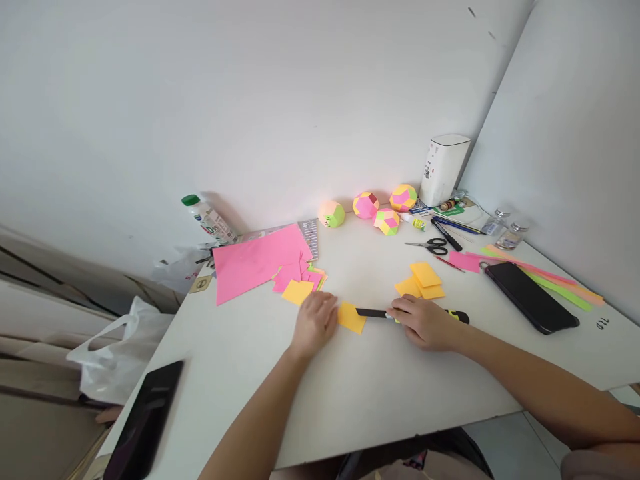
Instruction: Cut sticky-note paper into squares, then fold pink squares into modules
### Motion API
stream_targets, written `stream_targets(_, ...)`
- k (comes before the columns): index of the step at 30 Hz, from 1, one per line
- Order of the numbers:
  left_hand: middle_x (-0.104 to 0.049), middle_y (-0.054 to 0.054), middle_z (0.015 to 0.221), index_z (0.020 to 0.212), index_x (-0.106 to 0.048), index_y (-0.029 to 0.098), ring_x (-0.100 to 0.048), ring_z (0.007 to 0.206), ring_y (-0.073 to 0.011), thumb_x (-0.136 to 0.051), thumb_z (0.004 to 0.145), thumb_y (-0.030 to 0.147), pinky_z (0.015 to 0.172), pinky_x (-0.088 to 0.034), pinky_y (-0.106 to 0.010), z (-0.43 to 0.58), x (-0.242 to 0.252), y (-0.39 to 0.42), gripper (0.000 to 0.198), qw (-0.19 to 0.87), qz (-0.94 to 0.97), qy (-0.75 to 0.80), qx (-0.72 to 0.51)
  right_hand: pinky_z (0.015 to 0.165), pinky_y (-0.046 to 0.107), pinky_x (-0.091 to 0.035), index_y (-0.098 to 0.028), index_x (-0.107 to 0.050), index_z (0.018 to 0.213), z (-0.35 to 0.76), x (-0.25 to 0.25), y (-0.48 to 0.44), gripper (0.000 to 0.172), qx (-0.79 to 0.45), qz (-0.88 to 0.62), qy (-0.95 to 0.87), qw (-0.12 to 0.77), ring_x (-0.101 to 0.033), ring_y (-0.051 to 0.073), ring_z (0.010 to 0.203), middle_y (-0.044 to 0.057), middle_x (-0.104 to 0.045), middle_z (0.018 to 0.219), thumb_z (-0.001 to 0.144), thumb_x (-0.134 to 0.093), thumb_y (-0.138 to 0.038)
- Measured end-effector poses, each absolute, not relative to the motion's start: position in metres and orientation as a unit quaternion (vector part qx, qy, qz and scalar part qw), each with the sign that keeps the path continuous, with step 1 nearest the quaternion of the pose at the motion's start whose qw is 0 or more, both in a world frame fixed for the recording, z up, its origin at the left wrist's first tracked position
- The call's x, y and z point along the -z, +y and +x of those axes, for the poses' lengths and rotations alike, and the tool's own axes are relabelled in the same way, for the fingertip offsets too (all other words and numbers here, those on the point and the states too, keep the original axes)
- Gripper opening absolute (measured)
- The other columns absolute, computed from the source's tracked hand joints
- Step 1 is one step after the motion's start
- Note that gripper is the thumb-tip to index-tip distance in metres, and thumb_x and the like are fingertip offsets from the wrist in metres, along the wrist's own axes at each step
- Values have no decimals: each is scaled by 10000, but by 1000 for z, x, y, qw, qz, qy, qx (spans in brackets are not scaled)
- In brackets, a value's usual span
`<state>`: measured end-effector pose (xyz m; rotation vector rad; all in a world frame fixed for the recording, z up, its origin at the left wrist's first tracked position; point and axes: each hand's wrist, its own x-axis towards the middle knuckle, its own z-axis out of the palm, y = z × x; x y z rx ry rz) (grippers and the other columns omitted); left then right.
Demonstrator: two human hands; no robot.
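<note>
My right hand (423,321) is closed around a black and yellow utility knife (373,313), its long dark blade pointing left. The blade's tip meets the right edge of a small orange paper piece (352,319) lying on the table. With curled fingers, my left hand (316,321) grips that piece at its left side, covering part of it. Just beyond my left hand lie another orange paper piece (298,292) and a pile of pink paper pieces (293,275). Folded orange papers (425,275) rest behind my right hand.
A large pink sheet (257,259) lies at the left. Several paper balls (366,205) line the wall. Scissors (434,247), paper strips (560,283), a black phone case (531,297) and glass jars (513,236) are at the right. A dark phone (146,420) sits near left.
</note>
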<state>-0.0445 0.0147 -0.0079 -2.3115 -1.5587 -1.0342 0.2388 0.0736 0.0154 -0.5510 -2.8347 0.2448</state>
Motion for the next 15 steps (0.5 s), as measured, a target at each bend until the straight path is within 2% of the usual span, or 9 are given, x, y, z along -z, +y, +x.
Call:
stream_targets(2, -620, -87, 958, 1042, -573, 190, -569, 893, -198, -445, 859, 120, 756, -493, -354, -30, 7, 9, 233, 21, -823, -475, 311, 674, 344, -503, -79, -579, 1148, 242, -16, 77, 402, -85, -206, -966, 127, -528, 213, 851, 139, -597, 1018, 781, -414, -65)
stream_targets(5, -609, -88, 994, 965, -597, 190, -555, 975, -204, -429, 859, 113, 821, -475, -363, -23, 8, 5, 213, -24, -855, -440, 273, 669, 342, -510, -82, -588, 1136, 245, -14, 82, 402, -78, -225, -961, 142, -542, 219, 867, 142, -605, 996, 779, -403, -63)
stream_targets(8, -587, -90, 982, 934, -607, 192, -555, 917, -202, -437, 865, 167, 781, -468, -363, -26, 8, 6, 186, -22, -853, -462, 242, 659, 336, -515, -95, -590, 1131, 247, -11, 85, 399, -74, -229, -957, 160, -550, 220, 885, 143, -605, 1000, 784, -396, -63)
stream_targets(12, -516, -44, 742, 875, -609, 185, -488, 652, -167, -427, 883, 250, 606, -432, -324, -30, 9, 7, 193, 6, -824, -530, 203, 639, 339, -518, -92, -592, 1121, 246, -9, 86, 399, -68, -219, -958, 174, -552, 221, 855, 144, -608, 983, 776, -395, -58)
stream_targets(14, -515, -46, 743, 886, -602, 188, -492, 679, -179, -416, 881, 218, 618, -435, -332, -30, 9, 7, 189, 14, -815, -535, 224, 636, 343, -521, -93, -591, 1121, 246, -9, 85, 398, -66, -216, -958, 178, -551, 222, 850, 144, -609, 976, 779, -391, -59)
stream_targets(15, -544, -66, 814, 922, -597, 189, -517, 756, -195, -408, 874, 183, 661, -450, -348, -30, 10, 8, 195, 14, -817, -522, 245, 635, 344, -522, -95, -590, 1122, 246, -10, 85, 396, -65, -215, -958, 178, -551, 222, 847, 143, -610, 977, 782, -391, -61)
